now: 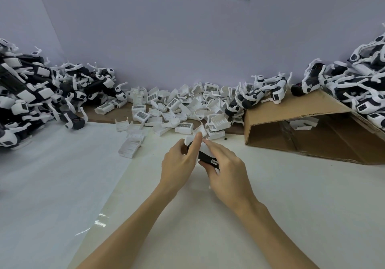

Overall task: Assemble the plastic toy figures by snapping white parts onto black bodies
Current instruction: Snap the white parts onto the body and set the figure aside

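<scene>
I have both hands on one toy [205, 157]: left hand [179, 162] grips its white end, right hand [226, 168] seemingly wraps the black body

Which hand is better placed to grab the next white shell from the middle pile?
Left, probably. The left hand only steadies the figure's front end, close to the loose white shells. The right hand wraps the black body, so its grip should hold.
</scene>
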`<state>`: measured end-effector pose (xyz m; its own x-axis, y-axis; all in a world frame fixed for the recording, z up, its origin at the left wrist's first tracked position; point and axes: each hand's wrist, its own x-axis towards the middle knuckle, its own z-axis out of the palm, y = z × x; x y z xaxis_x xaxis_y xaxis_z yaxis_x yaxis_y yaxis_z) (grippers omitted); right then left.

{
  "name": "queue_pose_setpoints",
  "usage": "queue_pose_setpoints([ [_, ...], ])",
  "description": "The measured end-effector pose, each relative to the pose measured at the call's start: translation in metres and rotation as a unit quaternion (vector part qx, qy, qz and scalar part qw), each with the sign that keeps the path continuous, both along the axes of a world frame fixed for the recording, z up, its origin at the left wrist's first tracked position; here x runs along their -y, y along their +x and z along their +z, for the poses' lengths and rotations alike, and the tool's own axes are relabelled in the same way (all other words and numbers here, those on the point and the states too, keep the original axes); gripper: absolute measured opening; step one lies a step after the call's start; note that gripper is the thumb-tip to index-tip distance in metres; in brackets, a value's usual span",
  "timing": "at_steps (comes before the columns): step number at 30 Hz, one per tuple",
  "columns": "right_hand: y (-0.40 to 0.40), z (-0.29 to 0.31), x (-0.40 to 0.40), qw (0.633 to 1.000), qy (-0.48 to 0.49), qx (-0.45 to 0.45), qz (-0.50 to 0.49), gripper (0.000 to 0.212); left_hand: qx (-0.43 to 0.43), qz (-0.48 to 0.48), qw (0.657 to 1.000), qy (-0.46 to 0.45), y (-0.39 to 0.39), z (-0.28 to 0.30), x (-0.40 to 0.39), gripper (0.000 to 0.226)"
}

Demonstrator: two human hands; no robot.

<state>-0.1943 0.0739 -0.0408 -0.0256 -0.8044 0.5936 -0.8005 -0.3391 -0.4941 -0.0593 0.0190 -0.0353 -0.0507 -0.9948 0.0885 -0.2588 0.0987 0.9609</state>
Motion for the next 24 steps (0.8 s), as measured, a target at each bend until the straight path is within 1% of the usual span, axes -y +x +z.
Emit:
queue_pose_setpoints([
  [3, 0.000, -0.001, -0.001, 1.000, -0.006, -0.015, -0.004, 0.053, 0.008, 0.010, 1.000, -0.012, 0.000, 0.000, -0.001, 0.085],
  [4, -0.001, 0.000, -0.001, 1.000, -0.004, -0.018, -0.003, 0.053, 0.004, 0.009, 1.000, -0.012, 0.000, 0.000, -0.001, 0.085],
  [7, -0.005, 0.000, 0.001, 0.999, 0.027, -0.013, 0.015, 0.055, -0.013, -0.007, 1.000, -0.001, 0.000, 0.000, -0.001, 0.095],
  [8, -0.006, -0.001, 0.001, 0.999, 0.039, -0.009, 0.028, 0.059, -0.017, -0.008, 1.000, -0.006, 0.001, 0.000, -0.001, 0.093],
  [9, -0.008, -0.001, 0.001, 0.997, 0.055, 0.008, 0.044, 0.062, -0.024, -0.007, 1.000, -0.018, 0.002, 0.001, 0.000, 0.088],
  [10, -0.010, -0.001, 0.000, 0.994, 0.079, 0.051, 0.061, 0.063, -0.035, -0.008, 0.999, -0.033, 0.004, 0.003, 0.000, 0.083],
  [11, -0.013, 0.002, -0.001, 0.983, 0.108, 0.129, 0.079, 0.060, -0.057, -0.017, 0.997, -0.053, 0.007, 0.006, 0.000, 0.076],
  [12, -0.018, 0.004, 0.000, 0.960, 0.139, 0.222, 0.104, 0.057, -0.084, -0.037, 0.993, -0.077, 0.009, 0.008, 0.001, 0.068],
  [13, -0.025, 0.007, 0.001, 0.928, 0.173, 0.300, 0.135, 0.056, -0.107, -0.063, 0.987, -0.101, 0.011, 0.010, 0.001, 0.058],
  [14, -0.033, 0.010, 0.002, 0.899, 0.210, 0.344, 0.173, 0.057, -0.117, -0.088, 0.982, -0.120, 0.014, 0.010, 0.001, 0.049],
  [16, -0.046, 0.011, 0.001, 0.857, 0.272, 0.360, 0.247, 0.057, -0.113, -0.123, 0.977, -0.133, 0.017, 0.009, -0.001, 0.045],
  [18, -0.052, 0.012, -0.002, 0.833, 0.292, 0.371, 0.289, 0.052, -0.083, -0.141, 0.979, -0.122, 0.020, 0.008, 0.000, 0.050],
  [19, -0.055, 0.012, -0.002, 0.833, 0.280, 0.382, 0.286, 0.049, -0.056, -0.146, 0.979, -0.130, 0.021, 0.008, 0.001, 0.050],
  [20, -0.058, 0.012, -0.003, 0.845, 0.256, 0.385, 0.269, 0.045, -0.026, -0.148, 0.977, -0.149, 0.024, 0.009, 0.003, 0.048],
  [21, -0.060, 0.013, -0.003, 0.868, 0.228, 0.369, 0.242, 0.039, -0.006, -0.151, 0.975, -0.165, 0.027, 0.011, 0.004, 0.047],
  [23, -0.063, 0.014, -0.003, 0.924, 0.175, 0.287, 0.185, 0.026, -0.001, -0.155, 0.973, -0.170, 0.031, 0.014, 0.005, 0.053],
  [24, -0.063, 0.013, -0.003, 0.945, 0.156, 0.238, 0.162, 0.022, 0.002, -0.154, 0.973, -0.169, 0.033, 0.013, 0.007, 0.052],
])
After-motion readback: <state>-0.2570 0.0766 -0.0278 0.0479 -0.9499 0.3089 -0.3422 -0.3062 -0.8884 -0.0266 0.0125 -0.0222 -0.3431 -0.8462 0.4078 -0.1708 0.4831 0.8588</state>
